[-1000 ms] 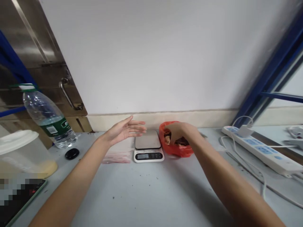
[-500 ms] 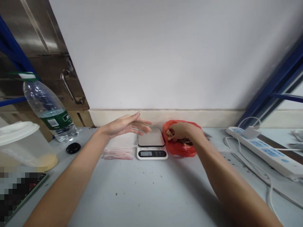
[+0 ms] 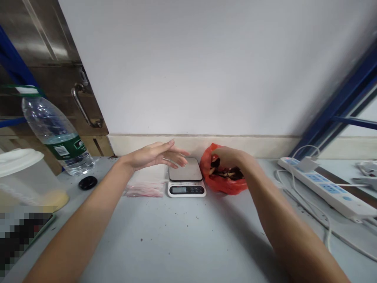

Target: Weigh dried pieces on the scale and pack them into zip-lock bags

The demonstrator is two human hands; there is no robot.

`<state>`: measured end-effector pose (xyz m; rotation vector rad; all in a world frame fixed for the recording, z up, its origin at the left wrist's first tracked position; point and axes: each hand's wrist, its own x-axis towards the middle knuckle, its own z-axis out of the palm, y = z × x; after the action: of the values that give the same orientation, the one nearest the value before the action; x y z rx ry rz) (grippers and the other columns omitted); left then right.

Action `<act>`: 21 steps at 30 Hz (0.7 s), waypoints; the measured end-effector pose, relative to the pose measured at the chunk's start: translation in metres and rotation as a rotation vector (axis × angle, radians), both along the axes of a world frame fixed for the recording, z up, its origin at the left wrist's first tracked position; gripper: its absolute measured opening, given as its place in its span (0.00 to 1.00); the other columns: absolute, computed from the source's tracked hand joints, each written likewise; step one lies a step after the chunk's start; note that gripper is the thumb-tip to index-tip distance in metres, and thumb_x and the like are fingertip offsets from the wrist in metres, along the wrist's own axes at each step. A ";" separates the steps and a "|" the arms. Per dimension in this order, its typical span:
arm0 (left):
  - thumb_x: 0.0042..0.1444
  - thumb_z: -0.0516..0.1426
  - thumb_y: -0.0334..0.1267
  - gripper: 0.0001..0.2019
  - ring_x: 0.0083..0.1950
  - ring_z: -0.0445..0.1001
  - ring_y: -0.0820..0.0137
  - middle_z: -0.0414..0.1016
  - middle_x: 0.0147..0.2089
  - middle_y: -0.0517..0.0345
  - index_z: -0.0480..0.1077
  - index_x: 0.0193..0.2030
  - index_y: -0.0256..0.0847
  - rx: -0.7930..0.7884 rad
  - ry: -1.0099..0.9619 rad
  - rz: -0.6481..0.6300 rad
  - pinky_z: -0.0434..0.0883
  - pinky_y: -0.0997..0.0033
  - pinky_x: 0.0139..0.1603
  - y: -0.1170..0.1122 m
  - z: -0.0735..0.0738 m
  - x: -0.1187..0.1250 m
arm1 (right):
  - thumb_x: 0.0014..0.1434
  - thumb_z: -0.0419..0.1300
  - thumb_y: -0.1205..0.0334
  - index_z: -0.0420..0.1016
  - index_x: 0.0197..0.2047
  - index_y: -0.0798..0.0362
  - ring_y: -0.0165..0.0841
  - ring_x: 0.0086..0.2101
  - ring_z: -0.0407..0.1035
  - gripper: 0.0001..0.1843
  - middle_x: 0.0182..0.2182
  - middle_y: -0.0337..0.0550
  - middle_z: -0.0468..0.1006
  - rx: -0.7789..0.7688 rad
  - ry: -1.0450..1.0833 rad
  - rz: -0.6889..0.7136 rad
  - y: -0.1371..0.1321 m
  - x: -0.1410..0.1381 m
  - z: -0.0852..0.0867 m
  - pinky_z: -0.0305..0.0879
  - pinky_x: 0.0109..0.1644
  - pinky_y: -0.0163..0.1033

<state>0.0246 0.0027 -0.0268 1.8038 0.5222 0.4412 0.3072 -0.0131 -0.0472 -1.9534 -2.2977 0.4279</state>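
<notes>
My left hand hovers palm down with its fingers stretched out and apart, holding nothing. Beneath it lies a stack of clear plastic bags with pinkish edges, beside a white digital kitchen scale. The scale's grey plate carries nothing that I can see, and its display is lit. To the right of the scale sits a crumpled red plastic bag with dark and tan dried pieces inside. My right hand reaches into this bag from above; its fingertips are hidden, and a dark piece shows near them.
A water bottle, a lidded plastic tub and a black round cap stand at the left, near a blurred-out phone. A white power strip with cables lies at the right. A wall rises behind.
My right hand stays in the red bag but has shifted among the pieces, and the bag's rim has moved with it. The left hand keeps its pose. The view has shifted slightly.
</notes>
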 end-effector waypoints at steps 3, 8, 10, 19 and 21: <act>0.65 0.52 0.60 0.24 0.53 0.79 0.61 0.82 0.50 0.49 0.78 0.52 0.47 0.033 0.008 -0.008 0.75 0.61 0.53 0.002 0.000 0.000 | 0.42 0.64 0.72 0.82 0.43 0.48 0.39 0.30 0.77 0.23 0.40 0.48 0.83 -0.057 -0.138 -0.117 -0.003 0.010 0.014 0.67 0.26 0.38; 0.66 0.52 0.55 0.21 0.48 0.81 0.64 0.83 0.48 0.50 0.77 0.53 0.45 0.281 0.250 0.114 0.73 0.70 0.47 0.004 0.003 -0.005 | 0.48 0.67 0.60 0.81 0.44 0.47 0.40 0.38 0.76 0.18 0.39 0.43 0.83 -0.008 -0.021 0.065 -0.018 0.009 0.039 0.69 0.36 0.37; 0.64 0.54 0.55 0.21 0.47 0.81 0.64 0.83 0.48 0.50 0.77 0.52 0.44 0.382 0.377 0.179 0.72 0.71 0.46 0.007 0.003 -0.009 | 0.49 0.67 0.55 0.81 0.45 0.48 0.40 0.39 0.76 0.18 0.40 0.42 0.84 0.034 0.041 0.126 -0.022 0.000 0.044 0.70 0.38 0.38; 0.59 0.55 0.58 0.25 0.55 0.78 0.59 0.78 0.58 0.48 0.77 0.54 0.44 0.546 0.598 0.163 0.71 0.71 0.48 0.019 -0.010 -0.020 | 0.55 0.65 0.64 0.78 0.49 0.51 0.34 0.36 0.78 0.17 0.40 0.43 0.84 -0.024 0.246 0.151 -0.002 -0.058 0.008 0.69 0.40 0.35; 0.61 0.53 0.58 0.27 0.57 0.76 0.59 0.76 0.61 0.48 0.74 0.58 0.43 0.551 0.689 0.150 0.70 0.70 0.51 0.016 -0.008 -0.019 | 0.56 0.66 0.64 0.76 0.53 0.51 0.36 0.41 0.78 0.20 0.45 0.45 0.84 -0.011 0.235 0.114 0.001 -0.064 0.001 0.70 0.42 0.35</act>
<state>0.0055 0.0192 -0.0345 2.4631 1.0948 0.0393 0.2429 -0.0124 -0.0459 -1.6798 -2.2649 0.6438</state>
